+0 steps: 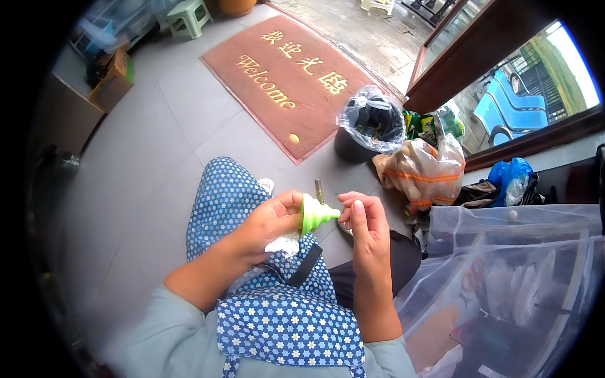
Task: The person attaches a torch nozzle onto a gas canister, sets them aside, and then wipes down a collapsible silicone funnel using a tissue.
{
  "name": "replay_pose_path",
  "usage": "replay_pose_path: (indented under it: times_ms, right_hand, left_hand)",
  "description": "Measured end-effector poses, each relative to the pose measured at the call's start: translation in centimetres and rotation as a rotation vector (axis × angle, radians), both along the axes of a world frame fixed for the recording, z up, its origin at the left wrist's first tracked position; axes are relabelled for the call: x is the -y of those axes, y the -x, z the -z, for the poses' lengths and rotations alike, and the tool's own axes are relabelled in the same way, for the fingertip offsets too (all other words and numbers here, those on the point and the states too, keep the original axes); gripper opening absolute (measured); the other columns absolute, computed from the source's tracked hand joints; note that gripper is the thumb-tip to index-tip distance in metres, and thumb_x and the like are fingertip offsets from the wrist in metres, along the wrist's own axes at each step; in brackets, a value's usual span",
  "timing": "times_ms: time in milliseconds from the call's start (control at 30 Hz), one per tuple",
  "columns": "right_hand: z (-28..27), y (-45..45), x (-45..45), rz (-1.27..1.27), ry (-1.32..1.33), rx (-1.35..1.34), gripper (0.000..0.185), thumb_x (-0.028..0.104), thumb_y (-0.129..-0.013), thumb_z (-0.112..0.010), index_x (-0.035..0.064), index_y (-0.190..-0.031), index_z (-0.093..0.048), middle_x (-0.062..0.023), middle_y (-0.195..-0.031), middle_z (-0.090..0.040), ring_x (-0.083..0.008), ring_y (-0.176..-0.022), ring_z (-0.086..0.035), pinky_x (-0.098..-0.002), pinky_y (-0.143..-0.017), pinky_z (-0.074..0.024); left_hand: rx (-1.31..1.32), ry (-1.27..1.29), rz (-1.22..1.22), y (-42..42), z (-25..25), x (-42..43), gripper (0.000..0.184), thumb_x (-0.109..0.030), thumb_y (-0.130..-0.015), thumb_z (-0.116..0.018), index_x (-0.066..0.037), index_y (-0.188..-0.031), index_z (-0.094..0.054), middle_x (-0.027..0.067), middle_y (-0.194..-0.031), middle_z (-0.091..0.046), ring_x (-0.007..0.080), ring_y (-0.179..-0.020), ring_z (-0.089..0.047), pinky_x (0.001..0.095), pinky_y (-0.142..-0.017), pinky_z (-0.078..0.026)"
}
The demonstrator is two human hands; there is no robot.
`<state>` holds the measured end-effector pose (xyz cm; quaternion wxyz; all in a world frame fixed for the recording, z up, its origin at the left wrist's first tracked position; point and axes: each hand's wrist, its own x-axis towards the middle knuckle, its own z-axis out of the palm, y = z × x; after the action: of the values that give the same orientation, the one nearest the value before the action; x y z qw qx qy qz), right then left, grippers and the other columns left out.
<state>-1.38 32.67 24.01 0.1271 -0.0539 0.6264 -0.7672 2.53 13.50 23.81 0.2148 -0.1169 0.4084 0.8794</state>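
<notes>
My left hand [277,217] is closed around the wide rim of a light green stepped funnel [317,215], which lies sideways with its narrow spout pointing right. A crumpled white piece [285,246], plastic or tissue, shows under the same hand. Just beyond the funnel stands a slim brass-coloured tube [319,189]; what supports it is hidden. At the spout's tip my right hand [365,223] has its fingers curled and pinched, and a tiny dark point shows by the fingertips. What they grip is too small to tell. A blue flowered apron [283,327] covers my lap, with a black strip [305,264] on it.
A black bin [353,148] with a clear liner stands ahead, beside stuffed plastic bags [422,170]. A red welcome mat [283,82] lies before the doorway. White mesh [504,252] covers something at my right. A cardboard box [113,79] and green stool [188,19] are left.
</notes>
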Motion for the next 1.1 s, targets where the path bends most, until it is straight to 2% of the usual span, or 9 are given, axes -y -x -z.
replay_pose_path:
  times_ms: [200, 267, 367, 467, 633, 733, 867, 933, 1100]
  right_hand:
    - [-0.5, -0.8, 0.6, -0.114, -0.042, -0.085, 0.014, 0.011, -0.101, -0.055, 0.0009, -0.111, -0.055, -0.0012, -0.085, -0.058, -0.0073, -0.074, -0.052, -0.0193, -0.069, -0.0432]
    - [-0.6, -0.7, 0.9, -0.076, 0.095, 0.012, 0.011, 0.011, -0.102, -0.054, 0.0022, -0.108, -0.054, -0.0017, -0.084, -0.058, -0.0077, -0.071, -0.052, -0.0203, -0.066, -0.0436]
    - [0.5, -0.2, 1.0, -0.075, 0.472, 0.261, 0.011, 0.014, -0.102, -0.053, 0.0034, -0.106, -0.053, -0.0028, -0.085, -0.059, -0.0076, -0.068, -0.051, -0.0203, -0.062, -0.0437]
    - [1.6, 0.1, 0.5, -0.096, 0.660, 0.419, 0.014, 0.017, -0.102, -0.053, 0.0042, -0.106, -0.053, -0.0042, -0.087, -0.061, -0.0077, -0.065, -0.050, -0.0199, -0.060, -0.0437]
    - [2.7, -0.1, 0.1, -0.139, 0.842, 0.449, 0.020, 0.015, -0.095, -0.063, 0.0067, -0.110, -0.053, -0.0109, -0.108, -0.063, -0.0217, -0.093, -0.065, -0.0314, -0.073, -0.0549]
    - [1.3, -0.3, 0.3, -0.080, 0.765, 0.436, 0.021, 0.020, -0.096, -0.063, 0.0052, -0.108, -0.054, -0.0076, -0.100, -0.065, -0.0134, -0.082, -0.063, -0.0254, -0.073, -0.0530]
    - [1.9, -0.1, -0.2, -0.185, 0.889, 0.365, 0.021, 0.018, -0.096, -0.063, 0.0056, -0.110, -0.054, -0.0086, -0.103, -0.065, -0.0162, -0.090, -0.065, -0.0295, -0.080, -0.0546]
    - [1.3, -0.3, -0.2, -0.157, 0.822, 0.417, 0.017, 0.019, -0.095, -0.062, 0.0101, -0.104, -0.051, -0.0029, -0.094, -0.059, -0.0146, -0.077, -0.057, -0.0296, -0.066, -0.0450]
    - [1.6, -0.3, -0.3, -0.152, 0.847, 0.449, 0.028, 0.018, -0.085, -0.070, 0.0108, -0.105, -0.051, -0.0011, -0.088, -0.058, -0.0131, -0.072, -0.054, -0.0308, -0.064, -0.0396]
  left_hand:
    - [0.041, -0.001, -0.006, 0.0, 0.2, 0.2, 0.030, -0.026, -0.096, -0.064, -0.004, -0.116, -0.060, 0.0022, -0.090, -0.064, 0.0073, -0.073, -0.060, 0.0210, -0.064, -0.049]
    - [0.019, 0.062, -0.006, 0.0, -0.6, 0.2, 0.028, -0.021, -0.098, -0.062, -0.001, -0.118, -0.055, 0.0074, -0.102, -0.064, 0.0105, -0.092, -0.061, 0.0248, -0.082, -0.049]
    - [-0.304, 0.440, -0.276, -0.6, 0.6, -0.6, 0.032, -0.025, -0.099, -0.060, 0.000, -0.119, -0.053, 0.0105, -0.115, -0.060, 0.0110, -0.092, -0.060, 0.0254, -0.082, -0.048]
    - [-0.539, 0.760, -0.209, -1.1, -1.0, 0.0, 0.036, -0.022, -0.095, -0.066, -0.003, -0.122, -0.053, 0.0100, -0.113, -0.060, 0.0116, -0.089, -0.059, 0.0261, -0.080, -0.049]
    - [-0.617, 0.751, -0.167, -0.9, -1.2, -0.4, 0.027, -0.019, -0.096, -0.065, -0.004, -0.117, -0.057, 0.0084, -0.111, -0.058, 0.0127, -0.091, -0.055, 0.0257, -0.085, -0.045]
    - [-0.673, 0.837, -0.186, -0.7, -0.9, -0.3, 0.024, -0.018, -0.091, -0.070, -0.005, -0.110, -0.062, 0.0084, -0.108, -0.061, 0.0166, -0.092, -0.059, 0.0285, -0.081, -0.048]
    - [-0.691, 0.837, -0.196, -0.7, -1.2, -0.5, 0.021, -0.016, -0.092, -0.069, -0.006, -0.108, -0.063, 0.0078, -0.105, -0.062, 0.0171, -0.092, -0.059, 0.0288, -0.082, -0.048]
    - [-0.677, 0.833, -0.194, -0.7, -1.3, -0.6, 0.017, -0.016, -0.092, -0.069, -0.005, -0.105, -0.064, 0.0081, -0.103, -0.062, 0.0183, -0.093, -0.060, 0.0297, -0.083, -0.048]
    - [-0.771, 0.862, -0.208, -0.4, -1.1, -0.5, 0.015, -0.017, -0.092, -0.069, -0.005, -0.099, -0.064, 0.0098, -0.101, -0.063, 0.0221, -0.096, -0.061, 0.0332, -0.086, -0.048]
